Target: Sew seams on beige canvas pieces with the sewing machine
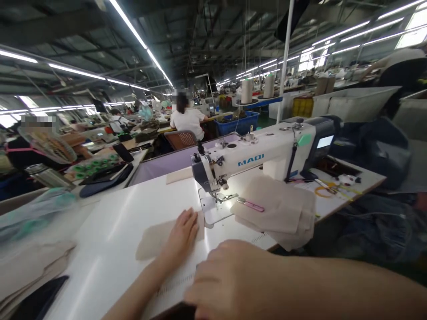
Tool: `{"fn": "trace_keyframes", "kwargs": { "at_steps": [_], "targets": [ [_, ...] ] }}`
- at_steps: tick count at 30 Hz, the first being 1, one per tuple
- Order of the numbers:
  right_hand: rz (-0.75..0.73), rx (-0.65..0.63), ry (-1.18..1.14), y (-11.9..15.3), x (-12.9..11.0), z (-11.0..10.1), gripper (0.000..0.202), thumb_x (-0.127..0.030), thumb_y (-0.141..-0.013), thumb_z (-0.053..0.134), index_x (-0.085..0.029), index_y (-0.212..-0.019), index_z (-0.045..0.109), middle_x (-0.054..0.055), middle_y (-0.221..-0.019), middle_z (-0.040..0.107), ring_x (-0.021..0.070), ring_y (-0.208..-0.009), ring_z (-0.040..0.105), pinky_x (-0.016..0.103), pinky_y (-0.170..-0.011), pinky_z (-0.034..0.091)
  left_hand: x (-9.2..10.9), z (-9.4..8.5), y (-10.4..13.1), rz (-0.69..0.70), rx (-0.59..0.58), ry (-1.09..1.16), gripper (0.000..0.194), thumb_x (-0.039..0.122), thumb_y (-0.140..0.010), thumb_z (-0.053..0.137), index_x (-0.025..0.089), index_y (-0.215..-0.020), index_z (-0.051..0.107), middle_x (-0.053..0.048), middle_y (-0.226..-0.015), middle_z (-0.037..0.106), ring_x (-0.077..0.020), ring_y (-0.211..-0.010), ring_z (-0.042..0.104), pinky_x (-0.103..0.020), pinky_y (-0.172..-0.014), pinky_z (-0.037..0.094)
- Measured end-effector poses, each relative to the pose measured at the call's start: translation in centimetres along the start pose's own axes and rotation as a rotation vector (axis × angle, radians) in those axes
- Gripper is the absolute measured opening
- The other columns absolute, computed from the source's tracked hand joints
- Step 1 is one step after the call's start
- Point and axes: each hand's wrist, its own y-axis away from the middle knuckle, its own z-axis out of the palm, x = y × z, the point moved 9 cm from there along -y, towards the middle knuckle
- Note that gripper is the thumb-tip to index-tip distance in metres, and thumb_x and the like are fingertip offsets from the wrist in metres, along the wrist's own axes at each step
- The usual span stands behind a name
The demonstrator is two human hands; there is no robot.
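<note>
A white sewing machine (pixel 253 155) stands on the white table (pixel 110 262). Left of its needle area lies a beige fabric piece (pixel 151 240). My left hand (pixel 185 231) rests flat on the right part of this piece, fingers pointing toward the machine. Closer to me, at the table's front edge, is my right hand (pixel 222 280), blurred, its fingers bent downward; their tips and anything in them are hidden. To the right of the needle a stack of beige fabric (pixel 283 209) lies partly over the front edge, with a pink-handled tool (pixel 251 205) on top.
Yellow-handled scissors (pixel 325 190) lie at the table's right end. More beige fabric (pixel 30 271) is at the left, near a metal flask (pixel 50 177). Behind the machine stands a blue crate (pixel 236 124). A person in a white top (pixel 187 121) sits further back.
</note>
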Motion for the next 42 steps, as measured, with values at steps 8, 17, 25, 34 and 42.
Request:
{"fn": "trace_keyframes", "kwargs": {
  "at_steps": [8,17,25,34,42],
  "targets": [
    [0.354,0.069,0.006,5.7,11.1,7.0,0.023,-0.012,-0.098,0.051,-0.011,-0.115,0.067,0.014,-0.12,0.069,0.0243,-0.111,0.061,0.038,-0.1,0.048,8.8,-0.9,0.1,0.166,-0.111,-0.126,0.044,0.019,-0.095,0.046,0.022,-0.138,0.057,-0.011,-0.141,0.057,-0.0309,-0.125,0.054,-0.05,-0.103,0.05],
    [0.398,-0.055,0.023,4.8,12.9,9.1,0.03,-0.037,-0.093,0.069,-0.012,-0.109,0.067,0.012,-0.11,0.068,0.0276,-0.104,0.06,0.043,-0.095,0.049,9.1,-0.9,-3.0,0.16,-0.258,-0.048,0.052,0.018,-0.081,0.056,0.022,-0.133,0.059,-0.009,-0.118,0.062,-0.0282,-0.109,0.056,-0.045,-0.096,0.049],
    [0.379,-0.068,0.013,5.0,14.8,8.2,0.031,-0.04,-0.095,0.066,-0.015,-0.112,0.066,0.01,-0.112,0.068,0.0262,-0.106,0.059,0.04,-0.097,0.045,7.5,-0.3,-4.6,0.087,-0.223,0.002,0.045,0.021,-0.092,0.052,0.015,-0.137,0.054,-0.012,-0.121,0.062,-0.0286,-0.112,0.056,-0.047,-0.098,0.05],
    [0.446,-0.021,-0.04,5.2,16.6,8.1,0.027,-0.038,-0.096,0.065,-0.015,-0.11,0.067,0.01,-0.112,0.068,0.0259,-0.106,0.059,0.04,-0.098,0.045,7.4,0.3,-5.1,0.227,-0.181,0.021,0.028,0.022,-0.098,0.049,0.018,-0.122,0.063,-0.01,-0.123,0.065,-0.028,-0.115,0.057,-0.047,-0.098,0.052],
    [0.481,0.048,-0.079,5.4,17.1,7.7,0.024,-0.034,-0.094,0.067,-0.015,-0.11,0.067,0.009,-0.114,0.069,0.0255,-0.109,0.06,0.04,-0.101,0.045,7.2,0.5,-6.1,0.27,-0.135,0.03,0.028,0.021,-0.099,0.048,0.016,-0.122,0.064,-0.011,-0.124,0.068,-0.0268,-0.116,0.062,-0.045,-0.1,0.054]
  ]
}}
